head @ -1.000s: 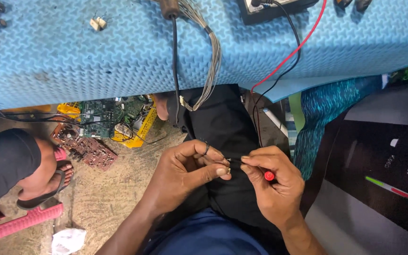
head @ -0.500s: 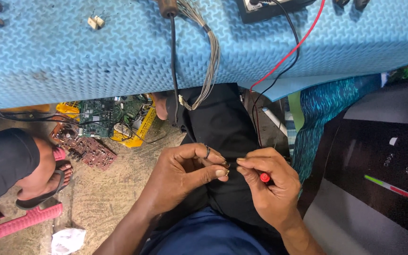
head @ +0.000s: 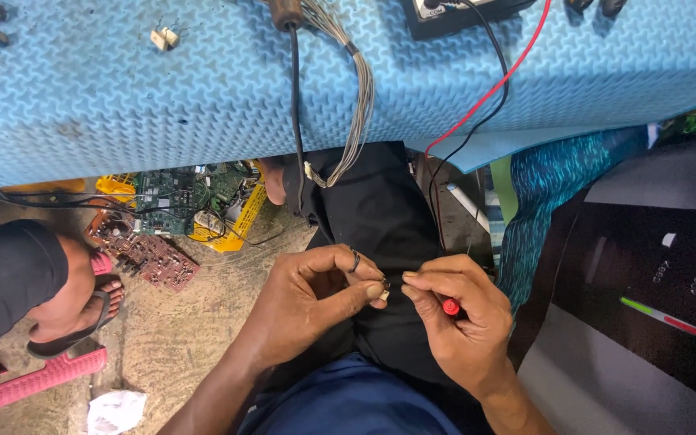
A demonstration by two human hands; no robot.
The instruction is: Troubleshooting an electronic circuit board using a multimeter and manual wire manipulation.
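Two bare hands meet over the person's lap, below the edge of a blue foam mat (head: pixel 203 97) that covers the bench. Grey wire bundle (head: pixel 356 89), black lead (head: pixel 295 113) and red lead (head: pixel 493 89) hang over that edge. Circuit boards (head: pixel 171 217) lie on the floor at left, beside another person's sandalled foot (head: pixel 74 298). Left hand (head: pixel 308 302), ring on one finger, pinches a tiny component (head: pixel 385 283) between thumb and forefinger. Right hand (head: pixel 453 314) closes on a red-tipped probe (head: pixel 450 307), its fingertips just beside the component. Compared with half a second earlier, both hands keep the same closed pinches in almost the same place.
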